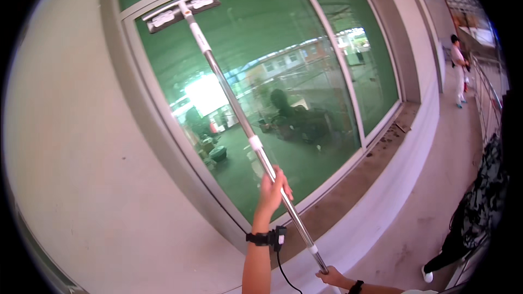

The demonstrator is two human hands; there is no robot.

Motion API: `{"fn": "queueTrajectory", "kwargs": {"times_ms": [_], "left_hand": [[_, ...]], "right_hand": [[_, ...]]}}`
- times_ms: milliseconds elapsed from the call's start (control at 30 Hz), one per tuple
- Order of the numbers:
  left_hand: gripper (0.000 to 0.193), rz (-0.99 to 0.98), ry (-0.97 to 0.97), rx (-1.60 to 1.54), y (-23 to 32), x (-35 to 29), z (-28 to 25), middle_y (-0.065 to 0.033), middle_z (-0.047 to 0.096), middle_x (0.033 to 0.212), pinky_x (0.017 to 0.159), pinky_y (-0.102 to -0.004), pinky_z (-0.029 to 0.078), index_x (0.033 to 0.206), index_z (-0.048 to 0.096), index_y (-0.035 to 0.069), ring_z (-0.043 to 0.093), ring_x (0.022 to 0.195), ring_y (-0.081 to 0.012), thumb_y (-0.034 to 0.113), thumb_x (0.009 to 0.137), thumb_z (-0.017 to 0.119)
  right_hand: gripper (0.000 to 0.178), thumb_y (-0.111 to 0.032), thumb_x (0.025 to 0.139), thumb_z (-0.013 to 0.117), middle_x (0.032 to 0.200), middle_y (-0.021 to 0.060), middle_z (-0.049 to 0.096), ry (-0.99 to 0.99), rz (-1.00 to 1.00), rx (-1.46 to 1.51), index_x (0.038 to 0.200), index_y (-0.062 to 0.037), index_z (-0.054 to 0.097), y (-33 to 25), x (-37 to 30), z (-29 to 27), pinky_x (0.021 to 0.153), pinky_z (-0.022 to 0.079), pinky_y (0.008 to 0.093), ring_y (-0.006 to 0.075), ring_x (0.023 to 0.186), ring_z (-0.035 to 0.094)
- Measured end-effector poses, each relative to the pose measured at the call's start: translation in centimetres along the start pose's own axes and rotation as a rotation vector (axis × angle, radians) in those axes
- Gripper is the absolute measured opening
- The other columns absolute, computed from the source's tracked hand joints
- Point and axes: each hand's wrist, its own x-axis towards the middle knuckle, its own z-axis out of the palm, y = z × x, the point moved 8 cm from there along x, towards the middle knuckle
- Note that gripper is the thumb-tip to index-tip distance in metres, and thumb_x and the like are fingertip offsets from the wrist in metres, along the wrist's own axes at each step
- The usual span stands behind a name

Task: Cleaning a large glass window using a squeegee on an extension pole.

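A window squeegee with a long metal pole slants across the view. Its wide head, with a pale blade edge and grey-white pads, is against the upper left corner of the large window pane. My left hand is closed round the pole partway down, in front of the lower part of the glass. Lower and to the right, my right hand grips the pole close to its bottom end. A black strap with a small device and cable is on my left wrist.
A narrower pane adjoins on the right. Below runs a sill with dark debris toward its right end. On the walkway, one person stands far off by a railing; another in dark patterned clothing is nearer, at right.
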Motion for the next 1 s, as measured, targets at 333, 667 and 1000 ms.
{"fn": "queueTrajectory", "kwargs": {"times_ms": [333,667,1000], "left_hand": [[0.025,-0.001,-0.079,0.095,-1.6,7.7,12.7,-0.0039,0.048,0.057,0.038,-0.0273,0.045,0.107,0.040,0.003,0.052,0.040,-0.0153,0.027,0.100,0.044],[0.019,-0.048,-0.131,0.026,-11.3,2.8,22.3,-0.0047,0.050,0.058,0.042,-0.0267,0.046,0.101,0.040,0.003,0.053,0.042,-0.0144,0.021,0.099,0.047],[0.025,0.066,-0.134,0.119,-6.7,19.2,23.6,-0.0059,0.051,0.057,0.036,-0.0272,0.045,0.099,0.039,0.004,0.055,0.040,-0.0175,0.028,0.099,0.044]], "right_hand": [[0.042,-0.034,0.083,0.067,0.052,0.0055,0.050,0.340,-0.129,-0.031,0.064,0.0016,0.056,-0.7,-1.5,-12.0,0.049,0.039,0.0347,0.0152,0.050,0.046],[0.050,-0.033,0.084,0.067,0.046,0.0063,0.038,0.529,-0.096,-0.165,0.053,0.0018,0.047,6.4,-9.4,-20.8,0.046,0.034,0.0391,0.0119,0.048,0.037],[0.043,-0.032,0.083,0.065,0.049,0.0112,0.047,0.620,-0.207,-0.102,0.062,0.0036,0.054,-6.9,0.0,-29.8,0.049,0.039,0.0382,0.0137,0.049,0.045]]}}
